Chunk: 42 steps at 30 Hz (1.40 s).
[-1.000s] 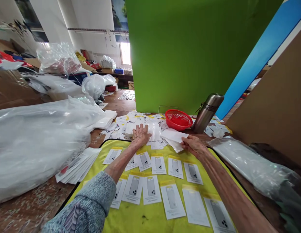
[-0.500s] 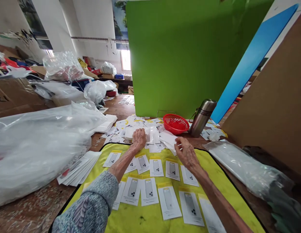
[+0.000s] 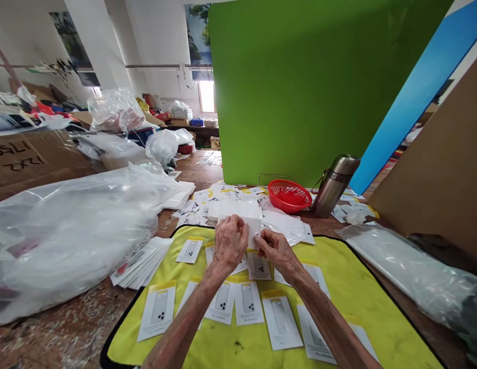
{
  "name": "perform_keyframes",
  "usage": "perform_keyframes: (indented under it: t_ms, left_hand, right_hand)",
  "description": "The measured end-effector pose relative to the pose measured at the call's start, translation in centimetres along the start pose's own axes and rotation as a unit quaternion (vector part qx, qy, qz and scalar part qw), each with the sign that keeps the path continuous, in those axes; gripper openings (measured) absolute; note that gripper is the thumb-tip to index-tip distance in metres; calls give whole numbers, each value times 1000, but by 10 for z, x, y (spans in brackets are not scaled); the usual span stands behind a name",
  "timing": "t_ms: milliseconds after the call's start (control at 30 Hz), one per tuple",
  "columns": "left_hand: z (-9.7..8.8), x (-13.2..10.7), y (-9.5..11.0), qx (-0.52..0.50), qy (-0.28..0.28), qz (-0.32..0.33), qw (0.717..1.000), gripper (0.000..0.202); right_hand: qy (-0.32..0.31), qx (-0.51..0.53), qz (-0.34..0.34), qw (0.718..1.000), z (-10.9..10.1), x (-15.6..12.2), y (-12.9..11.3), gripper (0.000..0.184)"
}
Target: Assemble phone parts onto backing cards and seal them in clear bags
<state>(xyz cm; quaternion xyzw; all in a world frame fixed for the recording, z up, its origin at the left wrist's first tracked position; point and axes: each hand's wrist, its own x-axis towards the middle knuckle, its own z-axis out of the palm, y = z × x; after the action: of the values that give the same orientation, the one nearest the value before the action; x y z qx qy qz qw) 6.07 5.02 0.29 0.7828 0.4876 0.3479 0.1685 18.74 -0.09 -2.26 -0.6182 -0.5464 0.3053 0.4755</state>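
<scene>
My left hand [image 3: 230,240] and my right hand [image 3: 275,248] meet above the far edge of a yellow mat [image 3: 349,287]. Both pinch a clear plastic sleeve [image 3: 249,215] held up between them. On the mat lie several white packaging cards [image 3: 249,302] with yellow tops and phone-case pictures, in rough rows. Beyond the hands a loose heap of white cards and sleeves [image 3: 223,197] covers the table.
A red basket [image 3: 290,196] and a steel flask [image 3: 334,178] stand before a green board [image 3: 299,87]. Large clear plastic bags [image 3: 73,225] fill the left, with a stack of cards [image 3: 142,261] beside them. A plastic-wrapped bundle [image 3: 407,269] and brown cardboard [image 3: 441,164] lie right.
My left hand drew back from the heap and my right hand left the white stack; both came together and now hold up a clear sleeve. The view shifted slightly right.
</scene>
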Motion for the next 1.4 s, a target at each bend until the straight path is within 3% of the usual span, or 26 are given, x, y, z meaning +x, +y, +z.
perform_keyframes:
  t_ms: [100,300,400,500,633,767,867,967,1167,1300,1400]
  left_hand:
    - [5,-2,-4,-160,-85,-32,983,24]
    - [10,-2,-11,-308,-161,-62,935,24]
    - [8,-2,-13,-338,-182,-56,922,29]
    - [7,-4,-11,-340,-188,-55,920,30]
    - [7,-6,-10,-340,-174,-43,923,27]
    - [7,-6,-13,-364,-175,-47,914,24]
    - [4,-5,-13,-347,-183,-44,919,25]
    - [2,-7,-8,-316,-187,-32,930,24]
    - [6,-11,-1,-156,-118,3,981,19]
    - [3,-13,2,-65,-113,12,991,21]
    - [-2,-14,3,-18,-128,4,992,20]
  right_hand:
    - [-8,-18,-18,1000,2,-5,0,37]
    - [-37,-32,-47,998,0,-7,-6,35]
    - [-73,6,-19,997,-4,-7,-5,39]
    - [-67,0,2,998,-6,-7,-3,42]
    - [-17,-87,-29,996,-5,-9,-6,38]
    - [-42,-95,-38,994,-4,-10,-12,36]
    - [-67,-42,-21,997,-6,-10,-13,42]
    - [-43,-34,-11,998,-8,-11,-10,45]
    - [101,-187,-99,972,-3,-10,-3,29]
    - [118,-265,-174,941,6,-10,-2,24]
    - [121,-312,-173,926,9,-10,-2,21]
